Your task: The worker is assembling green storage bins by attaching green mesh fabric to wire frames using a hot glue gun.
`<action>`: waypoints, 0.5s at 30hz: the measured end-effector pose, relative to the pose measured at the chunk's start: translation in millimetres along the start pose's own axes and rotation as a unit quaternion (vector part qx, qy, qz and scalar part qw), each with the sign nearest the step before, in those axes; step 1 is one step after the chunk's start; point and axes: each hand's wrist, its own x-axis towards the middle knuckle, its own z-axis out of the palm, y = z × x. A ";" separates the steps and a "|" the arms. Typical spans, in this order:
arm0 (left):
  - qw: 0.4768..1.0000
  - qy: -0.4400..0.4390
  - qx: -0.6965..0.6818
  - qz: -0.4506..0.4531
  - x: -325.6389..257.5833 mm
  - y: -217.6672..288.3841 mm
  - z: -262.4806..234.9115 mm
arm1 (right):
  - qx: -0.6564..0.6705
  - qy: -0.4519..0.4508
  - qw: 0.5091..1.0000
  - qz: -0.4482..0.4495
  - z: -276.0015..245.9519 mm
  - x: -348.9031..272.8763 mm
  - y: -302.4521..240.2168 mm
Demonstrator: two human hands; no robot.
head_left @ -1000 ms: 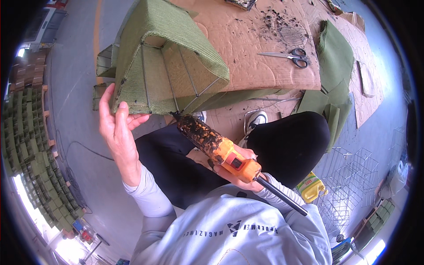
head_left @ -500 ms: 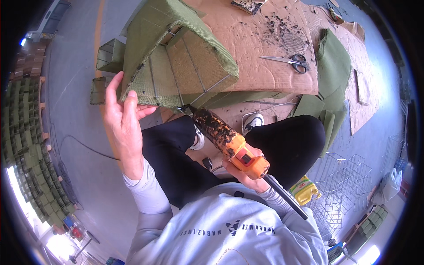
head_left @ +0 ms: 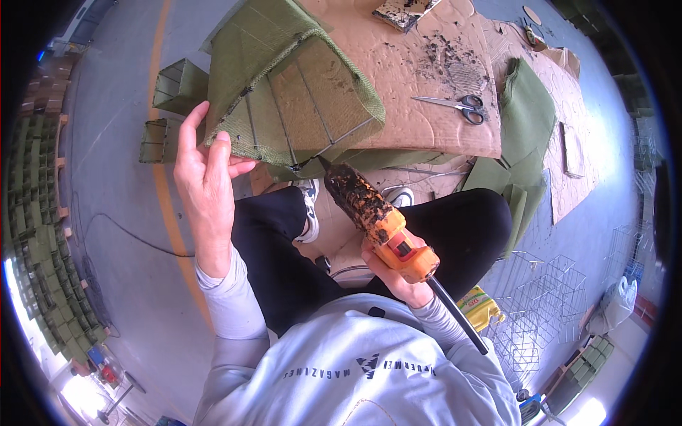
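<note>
A green fabric box on a wire frame [head_left: 264,53] rests tilted on the cardboard, its open side facing me. My left hand [head_left: 206,181] grips its near left corner, thumb on the rim and index finger along the outer wall. In my right hand [head_left: 398,280] is an orange glue gun [head_left: 373,216], its front crusted with black residue. A black glue stick [head_left: 458,316] juts from the gun's rear. The nozzle is just right of a black glue blob [head_left: 302,165] at the box's lower wire corner, with a small gap between them.
Scissors [head_left: 458,106] lie on the glue-spotted cardboard [head_left: 398,71], right of the box. Folded green fabric [head_left: 529,106] drapes beyond. Two small green boxes [head_left: 181,82] stand left. Bare wire frames [head_left: 540,298] and a yellow packet [head_left: 479,309] sit at lower right. A cable [head_left: 142,241] crosses the floor.
The glue gun's nozzle has pulled away from the box's corner, slightly up and right, exposing the black glue there. My left hand keeps its hold on the box.
</note>
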 end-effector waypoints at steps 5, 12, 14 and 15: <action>1.000 0.000 -0.004 -0.004 -1.7 3.0 3.1 | 0.019 0.031 0.999 0.022 -0.1 1.6 -6.1; 0.999 -0.005 0.031 -0.007 -1.3 5.2 4.4 | 0.053 0.035 0.996 0.059 -1.4 -5.5 11.1; 1.000 0.001 0.023 -0.004 -2.3 5.8 7.6 | 0.061 0.044 0.996 0.047 -1.2 -5.9 15.9; 1.000 0.005 0.019 0.000 -2.7 6.1 8.9 | 0.058 0.043 0.996 0.046 -0.7 -6.7 13.7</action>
